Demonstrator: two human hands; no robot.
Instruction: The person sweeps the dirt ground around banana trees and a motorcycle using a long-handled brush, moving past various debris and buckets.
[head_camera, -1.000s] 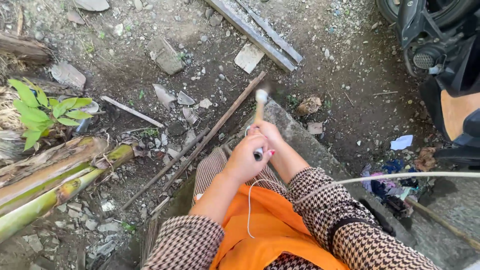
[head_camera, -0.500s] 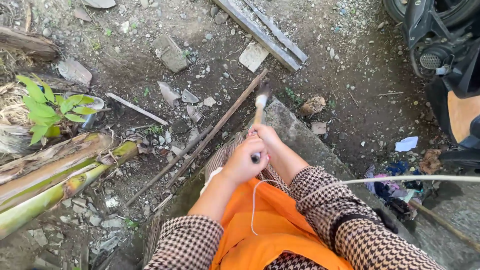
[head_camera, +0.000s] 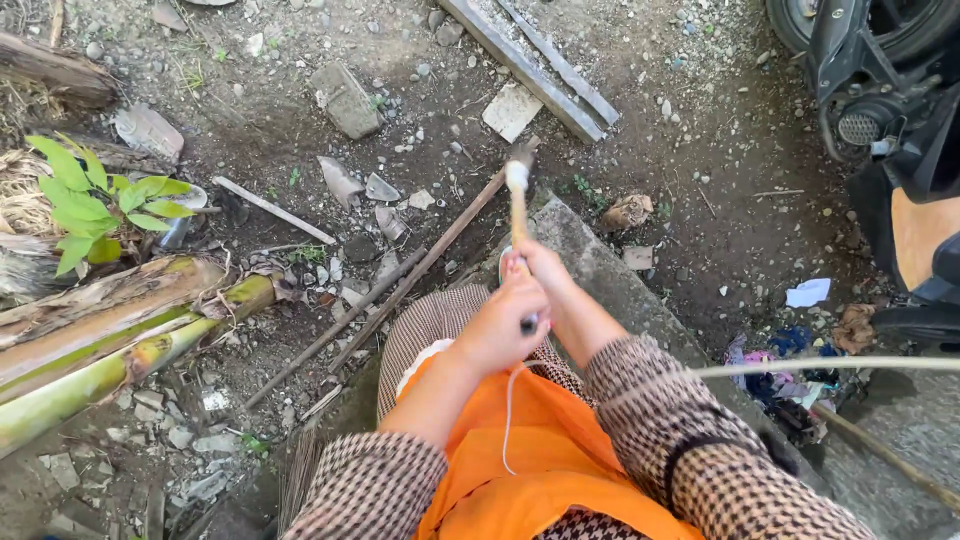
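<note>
Outdoors, on dirt ground (head_camera: 700, 180) strewn with stones and shards. One dark scooter (head_camera: 880, 90) at upper right; two banana stalks (head_camera: 110, 350) lying side by side at left; one concrete slab edge (head_camera: 600, 270) running diagonally under the knees. One slim stick tool (head_camera: 518, 215), pale-tipped, long axis nearly straight away from the body, tip up past the slab corner, butt buried in both fists. Left hand (head_camera: 495, 325) clenched around the lower handle, nearer the body; right hand (head_camera: 540, 268) clenched just above, touching the left, nearer the tip. One white cord (head_camera: 505, 420) looping down over one orange cloth (head_camera: 530, 460) on the lap. Two long thin sticks (head_camera: 400, 290) on the ground, left of the tool.
</note>
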